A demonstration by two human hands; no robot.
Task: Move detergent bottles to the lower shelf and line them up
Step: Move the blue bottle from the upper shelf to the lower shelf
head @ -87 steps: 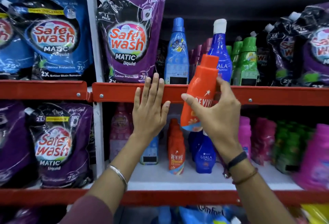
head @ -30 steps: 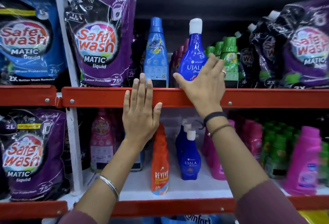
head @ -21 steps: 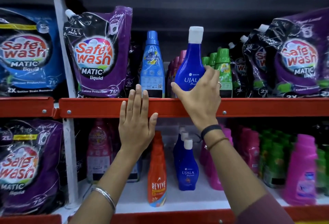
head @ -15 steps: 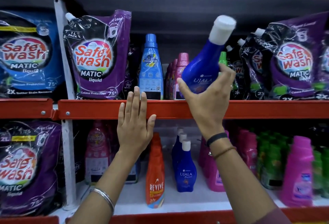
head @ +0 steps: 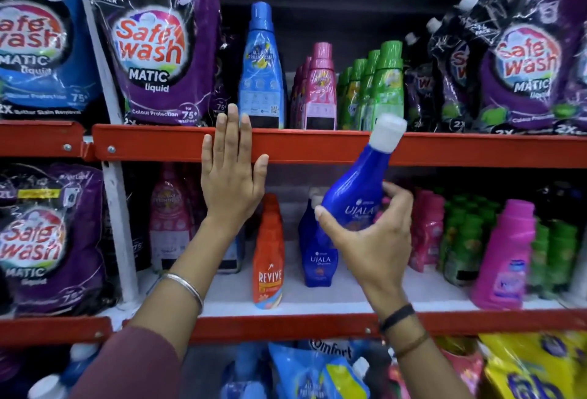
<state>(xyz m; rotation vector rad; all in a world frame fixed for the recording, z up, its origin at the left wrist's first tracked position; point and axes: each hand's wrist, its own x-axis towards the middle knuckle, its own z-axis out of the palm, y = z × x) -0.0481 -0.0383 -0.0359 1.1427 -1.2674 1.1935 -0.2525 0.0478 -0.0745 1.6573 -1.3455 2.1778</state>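
Note:
My right hand (head: 371, 236) grips a dark blue Ujala bottle (head: 359, 189) with a white cap, tilted to the right, in front of the lower shelf (head: 349, 300). Behind it on that shelf stands a row of the same blue Ujala bottles (head: 319, 259), and left of them a row of orange Revive bottles (head: 268, 259). My left hand (head: 230, 173) lies flat with fingers spread against the red edge of the upper shelf (head: 317, 146). On the upper shelf stand a light blue bottle (head: 262, 71), pink bottles (head: 319, 90) and green bottles (head: 378, 90).
Purple Safewash pouches (head: 158, 43) hang left and right on the upper shelf. The lower shelf also holds pink bottles (head: 505, 255), green bottles (head: 460, 236) and a purple pouch (head: 47, 240) at left. A white upright (head: 111, 144) divides the bays. Blue and yellow packs fill the bottom level.
My right hand took the blue Ujala bottle off the upper shelf and brought it down in front of the lower shelf. The left hand stayed on the shelf edge.

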